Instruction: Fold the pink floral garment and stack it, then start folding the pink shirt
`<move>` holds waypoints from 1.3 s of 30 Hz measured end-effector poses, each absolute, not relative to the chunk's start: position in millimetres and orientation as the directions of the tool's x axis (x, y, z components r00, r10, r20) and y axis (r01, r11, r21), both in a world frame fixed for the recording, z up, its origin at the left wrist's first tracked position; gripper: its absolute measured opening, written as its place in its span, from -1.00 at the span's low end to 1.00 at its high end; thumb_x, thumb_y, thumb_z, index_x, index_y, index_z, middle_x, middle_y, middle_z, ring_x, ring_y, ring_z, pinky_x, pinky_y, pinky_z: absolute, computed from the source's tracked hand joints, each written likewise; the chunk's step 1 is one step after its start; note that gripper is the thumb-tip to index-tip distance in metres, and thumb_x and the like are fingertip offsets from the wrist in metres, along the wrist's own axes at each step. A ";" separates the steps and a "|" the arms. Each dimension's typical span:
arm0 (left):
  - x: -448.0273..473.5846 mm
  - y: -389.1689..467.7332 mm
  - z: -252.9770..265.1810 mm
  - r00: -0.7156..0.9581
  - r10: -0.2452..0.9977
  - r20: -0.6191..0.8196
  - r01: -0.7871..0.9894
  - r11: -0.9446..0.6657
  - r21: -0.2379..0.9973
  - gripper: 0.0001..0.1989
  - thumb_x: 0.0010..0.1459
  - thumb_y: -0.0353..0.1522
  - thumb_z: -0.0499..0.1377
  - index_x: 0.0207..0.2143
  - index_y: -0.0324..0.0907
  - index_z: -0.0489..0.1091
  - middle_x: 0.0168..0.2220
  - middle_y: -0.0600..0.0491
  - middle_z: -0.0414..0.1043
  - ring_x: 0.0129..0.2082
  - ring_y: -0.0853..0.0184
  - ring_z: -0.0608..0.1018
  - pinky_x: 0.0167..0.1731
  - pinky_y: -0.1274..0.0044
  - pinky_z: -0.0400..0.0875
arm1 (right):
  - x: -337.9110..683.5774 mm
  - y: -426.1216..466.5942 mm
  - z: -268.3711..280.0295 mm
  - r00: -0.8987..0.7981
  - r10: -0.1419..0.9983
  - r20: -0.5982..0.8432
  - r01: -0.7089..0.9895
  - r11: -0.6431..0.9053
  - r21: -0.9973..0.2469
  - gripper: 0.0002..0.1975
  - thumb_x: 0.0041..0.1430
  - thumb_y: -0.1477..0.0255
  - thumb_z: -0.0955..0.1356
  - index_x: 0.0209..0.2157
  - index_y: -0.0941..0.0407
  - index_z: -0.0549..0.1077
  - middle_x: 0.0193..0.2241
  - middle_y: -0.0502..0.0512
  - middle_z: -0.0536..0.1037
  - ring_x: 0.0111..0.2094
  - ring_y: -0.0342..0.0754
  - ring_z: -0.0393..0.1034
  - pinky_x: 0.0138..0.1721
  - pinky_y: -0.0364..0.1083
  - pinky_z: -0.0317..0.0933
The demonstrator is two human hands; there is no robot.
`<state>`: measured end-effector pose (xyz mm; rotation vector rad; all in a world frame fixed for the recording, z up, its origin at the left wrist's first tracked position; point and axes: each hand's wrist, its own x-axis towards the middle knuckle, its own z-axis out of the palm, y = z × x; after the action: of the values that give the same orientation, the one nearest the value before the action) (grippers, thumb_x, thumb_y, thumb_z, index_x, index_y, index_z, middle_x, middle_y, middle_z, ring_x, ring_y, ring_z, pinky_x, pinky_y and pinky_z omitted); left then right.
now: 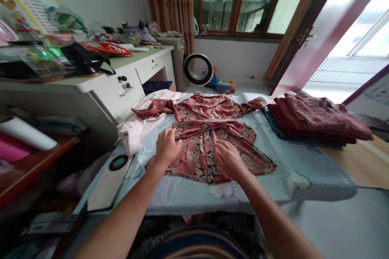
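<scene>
A red garment with a dark leaf pattern (194, 156), which looks like a blouse or dress, lies spread on a light blue cloth (194, 198). Its sleeves stretch out to both sides at the far end, and a rumpled fold crosses its middle. At the garment's left edge, my left hand (167, 147) rests with the thumb apart from the fingers; some fingertips are hard to make out. My right hand (230, 157) lies palm down on the lower part, right of the centre, fingers stretched out. Neither hand lifts any fabric.
A stack of folded dark red and teal clothes (319, 119) sits at the right. Left of the garment are a pale pink garment (132, 131) and a flat whitish object with a dark oval (106, 188). A cluttered white desk (118, 89) stands further left; a washer door (198, 69) hangs open behind.
</scene>
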<state>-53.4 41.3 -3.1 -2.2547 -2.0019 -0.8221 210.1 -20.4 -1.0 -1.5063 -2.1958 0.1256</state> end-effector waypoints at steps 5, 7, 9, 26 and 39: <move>-74.7 70.7 -6.8 -0.051 0.995 0.089 0.983 0.034 0.182 -0.51 0.11 -0.08 0.20 -0.02 -0.22 0.44 -0.02 -0.21 0.42 0.00 0.00 0.48 0.00 0.30 0.37 | 195.6 -17.4 -30.9 -0.251 0.913 0.321 0.853 0.365 -0.374 -0.65 0.32 0.40 0.26 0.09 0.10 0.45 0.19 0.20 0.42 0.22 0.13 0.23 0.23 0.14 0.11; -70.2 72.0 -9.2 -0.028 0.995 0.096 0.980 0.009 0.198 -0.64 0.16 -0.14 0.16 -0.08 -0.15 0.47 -0.07 -0.12 0.44 -0.05 0.10 0.51 -0.06 0.40 0.38 | 197.4 -17.0 -33.9 -0.236 0.918 0.319 0.851 0.353 -0.388 -0.65 0.34 0.37 0.24 0.08 0.10 0.46 0.19 0.19 0.43 0.22 0.12 0.24 0.24 0.13 0.10; -64.3 71.4 -10.0 -0.027 0.991 0.130 0.970 -0.005 0.245 -0.73 0.24 -0.24 0.08 -0.11 -0.11 0.48 -0.09 -0.07 0.47 -0.10 0.19 0.54 -0.12 0.47 0.38 | 198.7 -17.1 -33.9 -0.232 0.919 0.318 0.853 0.349 -0.387 -0.64 0.35 0.36 0.23 0.09 0.09 0.47 0.20 0.16 0.42 0.23 0.11 0.22 0.25 0.12 0.09; -106.2 52.4 1.2 -0.052 0.997 -0.052 0.981 0.061 0.185 -0.72 0.19 -0.28 0.06 -0.08 -0.17 0.36 -0.24 -0.08 0.58 -0.20 0.13 0.60 -0.29 0.48 0.34 | 192.9 -20.0 -27.1 -0.276 0.942 0.191 0.902 0.323 -0.286 -0.57 0.30 0.26 0.29 0.18 -0.02 0.40 0.26 0.06 0.35 0.28 0.20 0.09 0.25 0.20 -0.02; -153.9 25.6 9.9 0.147 0.986 -0.077 0.720 -0.054 0.691 -0.68 0.11 -0.21 0.00 -0.13 -0.13 0.31 -0.40 0.13 0.46 -0.45 0.31 0.50 -0.39 0.53 0.35 | 192.4 -20.7 -24.4 -0.279 0.939 0.203 0.899 0.329 -0.287 -0.57 0.29 0.26 0.29 0.17 0.00 0.41 0.24 0.10 0.37 0.25 0.18 0.12 0.24 0.18 0.00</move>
<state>-153.9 25.6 9.9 -2.7394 -2.4351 -0.8575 192.4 -20.7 -24.4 -1.6381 -2.2673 0.1651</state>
